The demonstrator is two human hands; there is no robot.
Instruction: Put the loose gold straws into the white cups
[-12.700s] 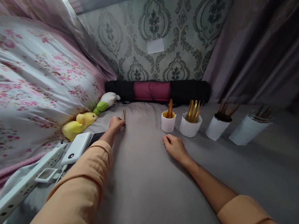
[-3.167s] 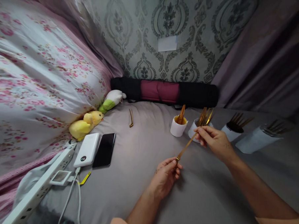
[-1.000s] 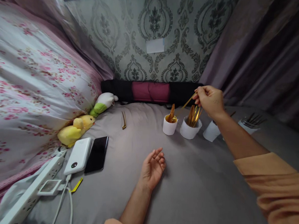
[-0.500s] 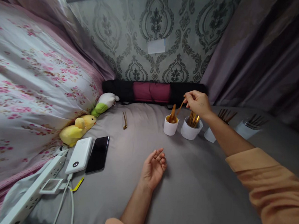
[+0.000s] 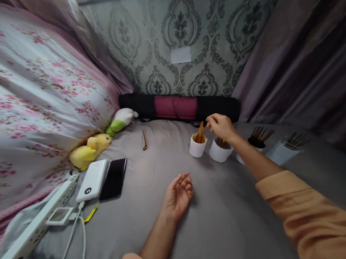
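Observation:
My right hand (image 5: 221, 126) hovers over two white cups at the back of the grey bed. Its fingers pinch the top of a gold utensil (image 5: 201, 131) that stands in the left cup (image 5: 197, 146) with other gold pieces. The neighbouring white cup (image 5: 218, 152) also holds gold cutlery, partly hidden by my hand. My left hand (image 5: 178, 194) rests palm up on the grey sheet (image 5: 154, 222), fingers loosely apart and holding nothing. A single gold utensil (image 5: 144, 139) lies on the sheet farther back to the left.
Two more white cups, one with dark cutlery (image 5: 257, 139) and one with silver forks (image 5: 287, 150), stand to the right. A phone (image 5: 113, 178), a white power bank (image 5: 92, 180), a power strip (image 5: 34, 227), plush toys (image 5: 89, 150) and a floral pillow (image 5: 40, 101) fill the left. A black and maroon bolster (image 5: 179, 107) lines the wall.
My right hand has come down from above the cups and lowered the gold utensil into the left cup. My left hand has stayed still on the sheet.

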